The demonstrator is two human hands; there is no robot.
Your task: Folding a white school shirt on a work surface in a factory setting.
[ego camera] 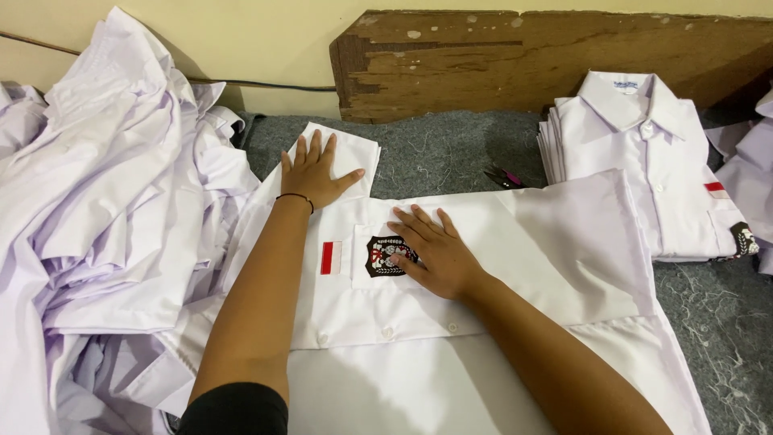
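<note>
Head view shows your left hand lying flat and fully open, fingers spread, palm down on the white shirt near its folded sleeve or collar part, left of centre in the upper half of the frame; a thin dark band sits at that wrist. Your right hand is likewise flat and open at frame centre, fingers together and pressing on the chest pocket, its fingertips partly covering the dark embroidered badge. Neither hand grips anything; both only press on the cloth. Just left of the badge sits a small red-and-white patch. That shirt lies spread face up, button placket running across the lower centre, and it fills the middle and lower part of the frame on the grey felt table. A loose heap of white shirts occupies the left side, touching the spread shirt's edge. A neat stack of folded shirts rests at upper right, near the spread shirt. Small scissors with a pink handle lie on the felt between the two. A worn wooden board stands against the wall along the top.
</note>
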